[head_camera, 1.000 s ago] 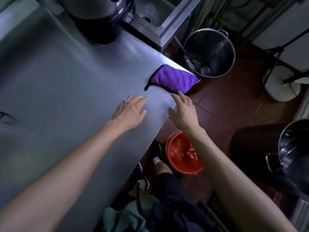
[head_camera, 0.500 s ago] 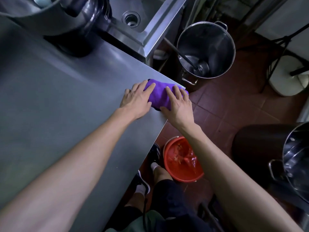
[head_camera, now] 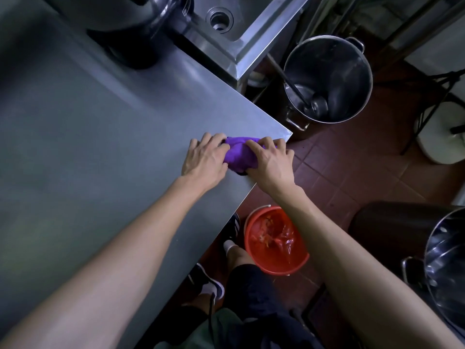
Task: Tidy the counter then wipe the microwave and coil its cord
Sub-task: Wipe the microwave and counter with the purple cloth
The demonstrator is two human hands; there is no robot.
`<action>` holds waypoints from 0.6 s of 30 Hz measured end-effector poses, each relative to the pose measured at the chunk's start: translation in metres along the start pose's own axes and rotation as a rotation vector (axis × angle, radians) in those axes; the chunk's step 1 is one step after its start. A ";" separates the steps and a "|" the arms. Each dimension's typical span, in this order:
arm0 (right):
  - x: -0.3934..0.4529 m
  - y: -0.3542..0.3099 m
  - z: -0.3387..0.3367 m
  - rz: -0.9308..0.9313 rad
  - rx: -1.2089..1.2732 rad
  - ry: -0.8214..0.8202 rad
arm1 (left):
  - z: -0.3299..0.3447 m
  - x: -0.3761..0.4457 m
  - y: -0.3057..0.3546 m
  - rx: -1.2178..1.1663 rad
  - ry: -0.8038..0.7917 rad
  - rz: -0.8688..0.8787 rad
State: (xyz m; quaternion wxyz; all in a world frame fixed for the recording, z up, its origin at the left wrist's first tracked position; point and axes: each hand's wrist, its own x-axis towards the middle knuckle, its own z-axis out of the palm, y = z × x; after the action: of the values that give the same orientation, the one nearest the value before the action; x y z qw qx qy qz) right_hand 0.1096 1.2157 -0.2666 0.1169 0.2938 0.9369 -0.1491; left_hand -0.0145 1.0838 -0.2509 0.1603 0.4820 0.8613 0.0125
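The purple cloth (head_camera: 239, 157) lies bunched on the steel counter (head_camera: 100, 147), close to the counter's near corner and its right edge. Both hands are on it. The left hand (head_camera: 205, 161) grips the cloth's left side, fingers curled over the fabric. The right hand (head_camera: 270, 161) grips the right side, fingers curled over the top and reaching toward the corner. The cloth is gathered between the two hands — only its middle part shows.

On the tiled floor (head_camera: 352, 172), below the counter edge, stands a red bucket (head_camera: 276, 240) lined with a plastic bag. A tall steel pot (head_camera: 327, 79) stands on the floor beyond the corner, with a ladle (head_camera: 317, 104) inside. A sink (head_camera: 226, 23) adjoins the counter's far end — its drain is visible
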 end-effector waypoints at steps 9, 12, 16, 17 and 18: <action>-0.051 -0.077 0.037 -0.222 -0.033 -0.027 | 0.022 -0.112 -0.036 -0.199 -0.025 -0.256; -0.076 -0.106 0.051 -0.337 -0.065 -0.066 | 0.035 -0.167 -0.044 -0.214 -0.015 -0.320; -0.112 -0.141 0.068 -0.458 -0.110 -0.102 | 0.051 -0.234 -0.052 -0.203 -0.023 -0.408; -0.121 -0.149 0.071 -0.481 -0.118 -0.109 | 0.055 -0.249 -0.053 -0.207 -0.019 -0.427; -0.131 -0.157 0.075 -0.503 -0.126 -0.117 | 0.058 -0.264 -0.054 -0.216 -0.010 -0.447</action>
State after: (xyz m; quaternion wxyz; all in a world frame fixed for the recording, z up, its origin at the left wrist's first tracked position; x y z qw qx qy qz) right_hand 0.1329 0.9994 -0.2629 0.1481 0.0346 0.9796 -0.1318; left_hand 0.0857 0.8271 -0.2458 0.2139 0.2597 0.9394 0.0662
